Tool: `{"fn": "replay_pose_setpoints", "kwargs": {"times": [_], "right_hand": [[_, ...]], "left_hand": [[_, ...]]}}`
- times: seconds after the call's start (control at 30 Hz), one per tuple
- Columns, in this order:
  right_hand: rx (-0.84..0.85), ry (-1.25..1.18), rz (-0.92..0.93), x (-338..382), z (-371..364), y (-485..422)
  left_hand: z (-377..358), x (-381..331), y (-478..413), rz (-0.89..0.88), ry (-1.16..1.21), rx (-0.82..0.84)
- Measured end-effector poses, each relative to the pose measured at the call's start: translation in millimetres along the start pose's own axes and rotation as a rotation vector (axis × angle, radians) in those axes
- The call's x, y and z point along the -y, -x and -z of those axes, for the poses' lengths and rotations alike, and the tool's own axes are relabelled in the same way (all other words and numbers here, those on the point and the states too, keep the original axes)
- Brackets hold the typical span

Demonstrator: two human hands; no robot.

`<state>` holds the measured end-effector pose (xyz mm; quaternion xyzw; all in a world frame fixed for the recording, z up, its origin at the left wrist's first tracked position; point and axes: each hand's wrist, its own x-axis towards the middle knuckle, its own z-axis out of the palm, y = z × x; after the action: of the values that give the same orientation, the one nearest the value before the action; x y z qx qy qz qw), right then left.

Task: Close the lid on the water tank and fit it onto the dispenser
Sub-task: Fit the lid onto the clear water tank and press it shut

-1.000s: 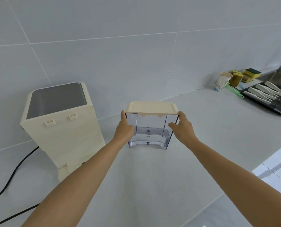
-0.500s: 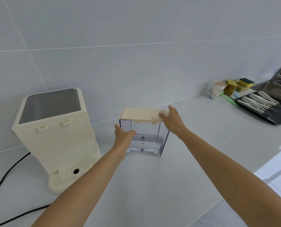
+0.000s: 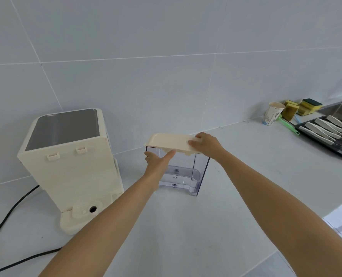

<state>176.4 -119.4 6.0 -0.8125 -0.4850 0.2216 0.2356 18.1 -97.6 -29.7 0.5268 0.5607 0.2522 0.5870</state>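
Note:
A clear water tank [image 3: 186,172] stands upright on the white counter, with a cream lid [image 3: 170,141] lying on top of it. My right hand [image 3: 205,143] rests flat on the lid's right part, fingers pressing down. My left hand [image 3: 159,159] holds the tank's left front corner, its fingers reaching up under the lid's front edge. The cream dispenser [image 3: 70,162] stands to the left with its back toward me; two clips show near its top and a round socket [image 3: 92,209] sits in its low base.
A black power cord [image 3: 12,208] runs off the dispenser across the counter at the left. At the far right stand a paper cup [image 3: 272,113], yellow sponges [image 3: 300,105], a green brush and a dark tray [image 3: 329,134] of white tools. The tiled wall is close behind.
My right hand moved from the tank's right side onto the lid's top. My left hand slid lower down the left corner. The view shifted, showing the dispenser's base.

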Motion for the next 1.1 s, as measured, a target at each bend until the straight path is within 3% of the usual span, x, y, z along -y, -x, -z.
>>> {"fn": "replay_pose_setpoints", "kwargs": {"times": [0.3,0.47,0.77,1.0,1.1], "right_hand": [[0.078,-0.034,-0.025,-1.3,0.5,18.9],[0.154,-0.109,-0.063,3.8,-5.8,37.1],[0.069,-0.326,-0.108,7.1,-27.6,66.0],[0.055,-0.004,-0.036,9.8,-41.0,79.4],[0.088,0.165,-0.021,13.7,-27.7,79.0]], "left_hand": [[2.5,-9.1,-21.2,-0.048,0.006,0.019],[8.5,-11.5,-32.4,-0.136,0.016,0.117],[13.9,-20.2,-37.4,-0.276,-0.118,0.317],[14.3,-28.5,-32.4,-0.287,-0.271,0.382],[14.6,-30.3,-32.7,-0.319,-0.432,0.329]]}}
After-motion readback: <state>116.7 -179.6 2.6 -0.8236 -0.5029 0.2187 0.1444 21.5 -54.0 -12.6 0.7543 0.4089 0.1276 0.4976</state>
